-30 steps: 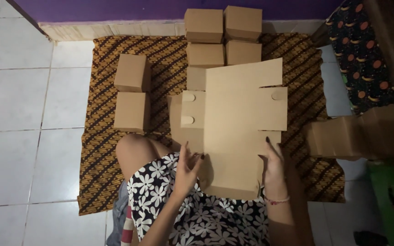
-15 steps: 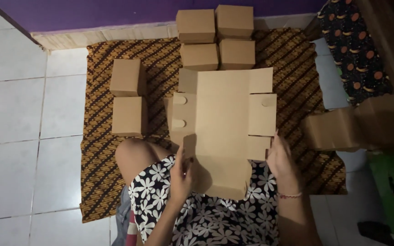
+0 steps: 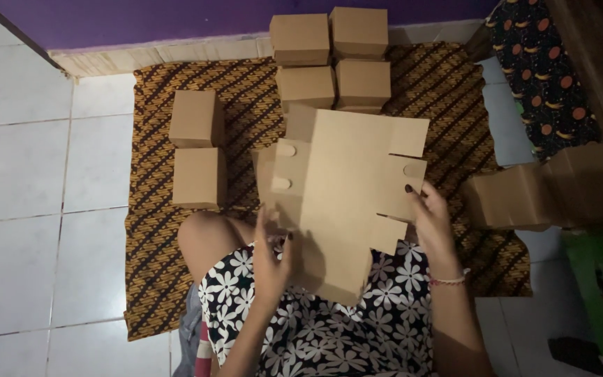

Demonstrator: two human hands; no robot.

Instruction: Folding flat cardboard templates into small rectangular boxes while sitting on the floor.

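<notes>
We hold a flat, unfolded cardboard box blank [image 3: 347,188] over our lap, both hands on it. Its long axis runs away from us, from the narrow tab end near our flowered dress [image 3: 315,328] up toward the far flaps, tilted slightly to the right. The blank lies between our two hands, so neither has to reach: it sits to the right of our left hand [image 3: 271,262] and to the left of our right hand [image 3: 430,223].

Our left hand is at the lower left edge, near the side with the two rounded tabs. Its fingers [image 3: 263,223] are pressed close together and stand up along that edge, with the thumb toward the sheet's face; we cannot tell how much of the hand is behind the cardboard. Our right hand sits higher, at the right edge beside the middle side flap. Its fingers [image 3: 420,199] pinch that flap lightly, the dark-nailed tip showing on the front. A thin bracelet [image 3: 448,281] is on that wrist.

The right hand is nearer the side flaps and the far end; the left hand is nearer the tab end by our knee [image 3: 207,241].

Beyond the blank, on the patterned mat [image 3: 155,265], stand finished brown boxes: two to the left [image 3: 197,150] and four stacked at the far edge [image 3: 329,59]. More folded cardboard [image 3: 546,188] lies to our right.
</notes>
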